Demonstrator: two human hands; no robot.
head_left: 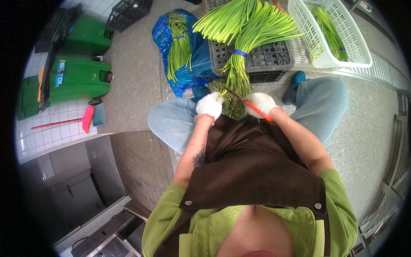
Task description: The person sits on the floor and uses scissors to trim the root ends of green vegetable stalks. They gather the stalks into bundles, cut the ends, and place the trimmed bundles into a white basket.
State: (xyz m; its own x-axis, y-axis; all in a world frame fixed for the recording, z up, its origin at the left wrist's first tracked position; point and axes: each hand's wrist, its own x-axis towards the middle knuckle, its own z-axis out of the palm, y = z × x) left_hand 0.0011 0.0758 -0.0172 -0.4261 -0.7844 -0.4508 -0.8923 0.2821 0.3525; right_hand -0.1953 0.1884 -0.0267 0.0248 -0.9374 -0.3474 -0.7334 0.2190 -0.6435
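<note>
A big bundle of long green stalks (pixel 247 30), tied with a blue band, lies on a dark plastic crate (pixel 274 58) in front of me. Its cut ends point toward my lap. My left hand (pixel 209 106), in a white glove, grips the bundle's lower end. My right hand (pixel 261 104), also in a white glove, holds a knife with an orange handle (pixel 257 109); its blade lies across the stalk ends between my hands. I sit with jeans-clad knees on either side and wear a brown apron.
A blue plastic bag (pixel 193 55) with more green stalks lies left of the crate. A white basket (pixel 319 40) with stalks stands at the right. Two green containers (pixel 81 77), a pink broom (pixel 68 122) and a black crate (pixel 128 13) are at the left. A metal floor grate (pixel 385 73) runs along the right.
</note>
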